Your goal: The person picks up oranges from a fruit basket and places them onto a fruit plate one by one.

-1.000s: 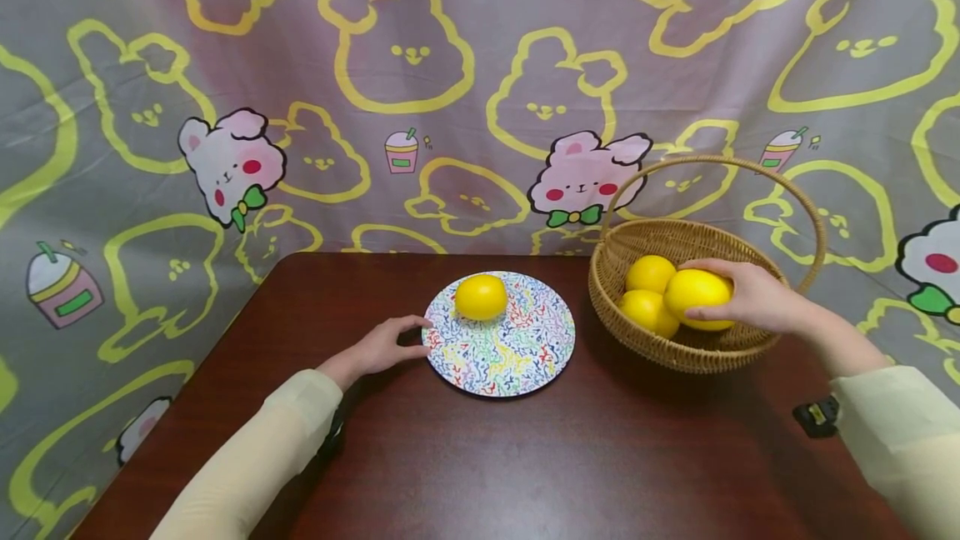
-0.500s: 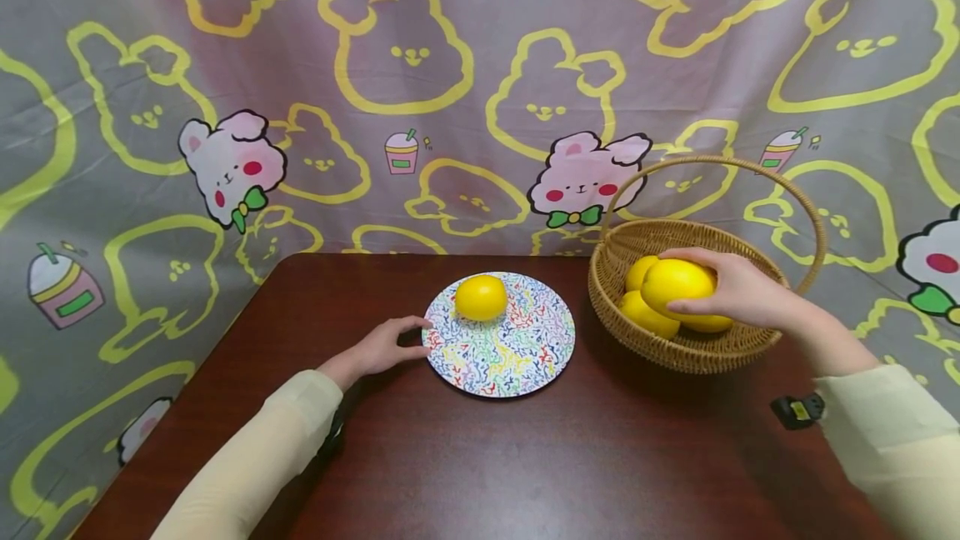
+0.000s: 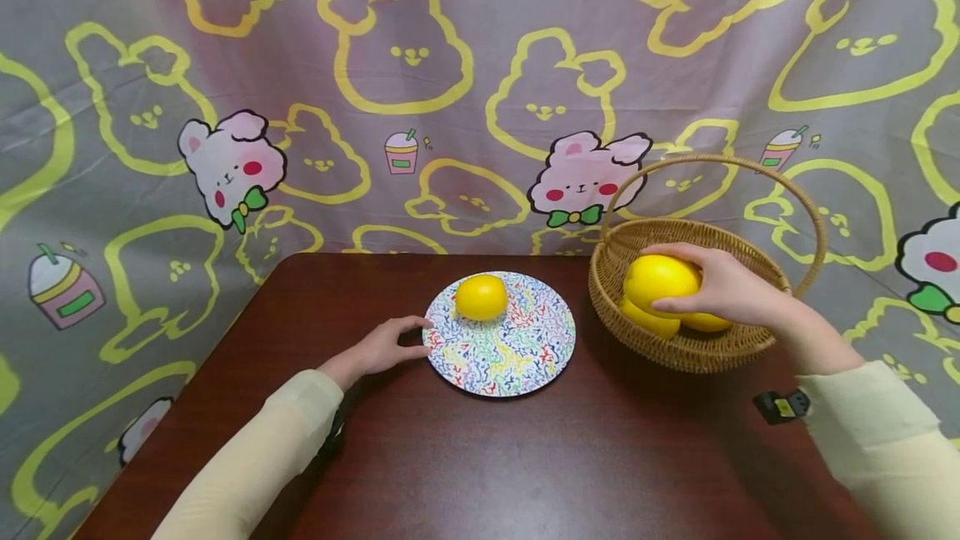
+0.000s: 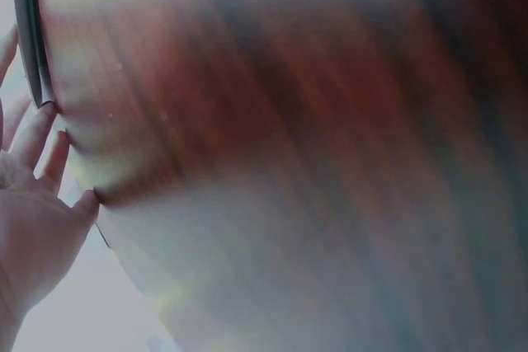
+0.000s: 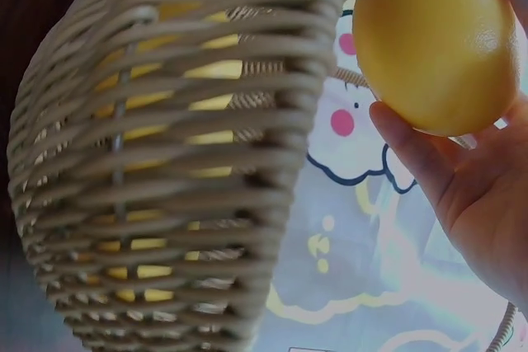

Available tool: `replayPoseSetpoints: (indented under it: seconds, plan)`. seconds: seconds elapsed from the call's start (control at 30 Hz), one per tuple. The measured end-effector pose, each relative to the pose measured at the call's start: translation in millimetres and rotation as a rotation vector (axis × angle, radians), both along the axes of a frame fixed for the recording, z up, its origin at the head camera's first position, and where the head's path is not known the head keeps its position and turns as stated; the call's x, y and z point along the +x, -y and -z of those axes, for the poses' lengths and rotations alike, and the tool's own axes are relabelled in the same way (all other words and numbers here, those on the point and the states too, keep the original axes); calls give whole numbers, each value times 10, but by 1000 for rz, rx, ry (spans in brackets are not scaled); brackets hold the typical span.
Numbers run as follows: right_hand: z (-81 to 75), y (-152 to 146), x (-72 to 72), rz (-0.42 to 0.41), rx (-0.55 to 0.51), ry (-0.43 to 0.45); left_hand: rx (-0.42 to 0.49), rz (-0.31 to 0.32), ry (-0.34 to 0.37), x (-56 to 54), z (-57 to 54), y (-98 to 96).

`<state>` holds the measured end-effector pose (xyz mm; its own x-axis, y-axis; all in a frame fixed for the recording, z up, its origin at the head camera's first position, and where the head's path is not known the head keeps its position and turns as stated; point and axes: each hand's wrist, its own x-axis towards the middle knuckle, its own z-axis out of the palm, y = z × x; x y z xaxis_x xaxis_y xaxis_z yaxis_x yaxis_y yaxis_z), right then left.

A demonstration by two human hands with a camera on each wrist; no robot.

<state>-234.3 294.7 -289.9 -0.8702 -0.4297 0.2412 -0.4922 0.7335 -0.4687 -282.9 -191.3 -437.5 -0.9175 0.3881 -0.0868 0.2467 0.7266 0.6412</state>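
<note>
Lemon, bright yellow point(image 3: 660, 282), gripped in the right hand point(image 3: 731, 286) and raised at the mouth of a wicker basket point(image 3: 690, 358). Thumb and fingers clasp it from opposite sides; in the right wrist view the same fruit appears beyond the woven rim, with the thumb along its surface. Below it, inside the basket, lie further yellow fruits, two of them partly visible: one toward the left point(image 3: 648, 322) and one under the hand point(image 3: 708, 322). Yellow also shows through the gaps in the weave.

The left hand point(image 3: 377, 348), well apart from the right, holds no fruit; its thumb and fingers are extended and separated, with the tips at the left rim of a round plate point(image 3: 498, 377) patterned with multicoloured squiggles. One lemon point(image 3: 482, 297) rests on the plate, toward its far side.

Plate and basket stand side by side on a dark reddish-brown table point(image 3: 487, 465), the basket to the right with its arched handle point(image 3: 716, 160) upright. Behind the table hangs a grey-pink cloth point(image 3: 450, 32) printed with yellow-outlined cartoon animals. Both forearms wear pale sleeves point(image 3: 870, 407).
</note>
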Motion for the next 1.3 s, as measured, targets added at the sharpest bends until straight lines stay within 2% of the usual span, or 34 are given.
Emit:
replayPoseSetpoints:
  seconds: [0.33,0.47,0.63,0.97,1.13,1.3]
  plan:
    - [-46,249,-59,-41,-35,10,11,-2,-1,9,-12,13]
    - [-39,363,-85,-89,-59,15,7,-12,11,12,-11,-1]
    - [-19,506,-82,-103,-83,37,7,-18,19,-2,-4,-13]
    - [114,755,-128,-151,-92,14,10,-1,0,-21,19,-6]
    - [175,875,-141,-166,-121,57,11,3,-1,-12,13,1]
    - [232,982,-143,-174,-105,80,7,2,1,-2,3,5]
